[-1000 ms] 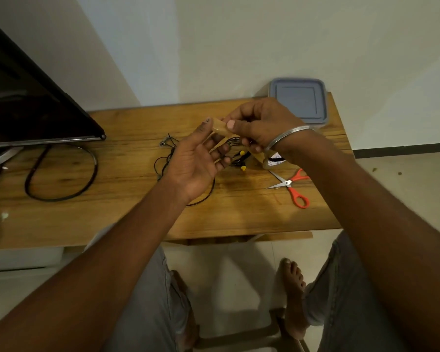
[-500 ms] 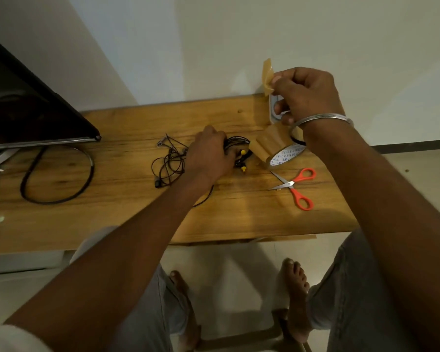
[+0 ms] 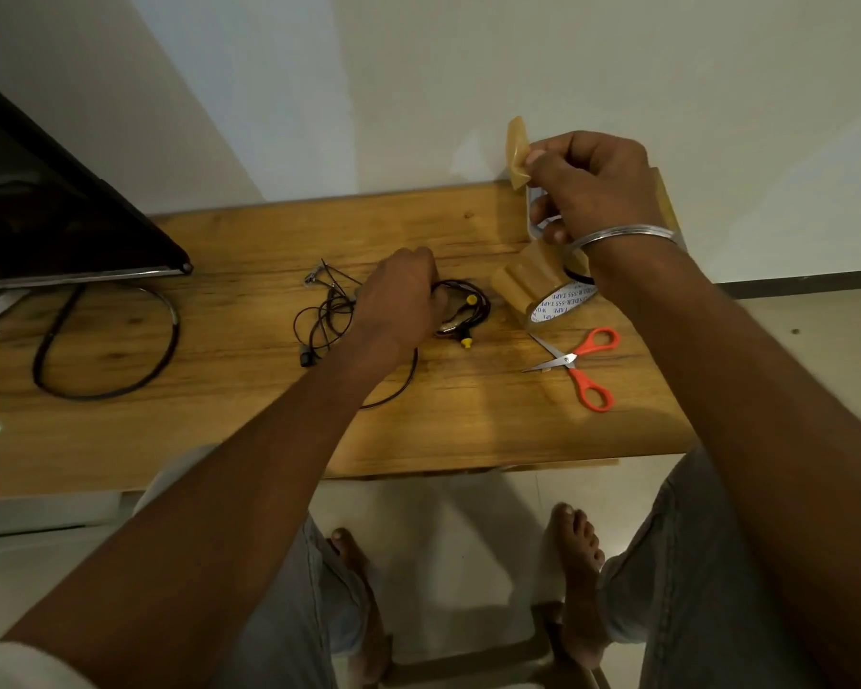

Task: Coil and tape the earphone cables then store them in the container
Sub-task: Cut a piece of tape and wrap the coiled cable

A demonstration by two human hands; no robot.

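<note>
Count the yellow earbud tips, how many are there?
2. One yellow tip sits in the coiled cable beside the left hand; the other lies on the table just nearer the person. The hand may hide more.

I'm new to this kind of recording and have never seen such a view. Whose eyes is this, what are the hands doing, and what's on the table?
There is no machine here. A person wears one camera on the head, and it looks down at their own bare hands. The left hand grips a coiled earphone cable with yellow tips on the wooden table. The right hand, raised, pinches a piece of brown tape. Also on the table are a tape roll, orange-handled scissors, a loose black cable tangle, and a grey container mostly hidden behind the right hand.
</note>
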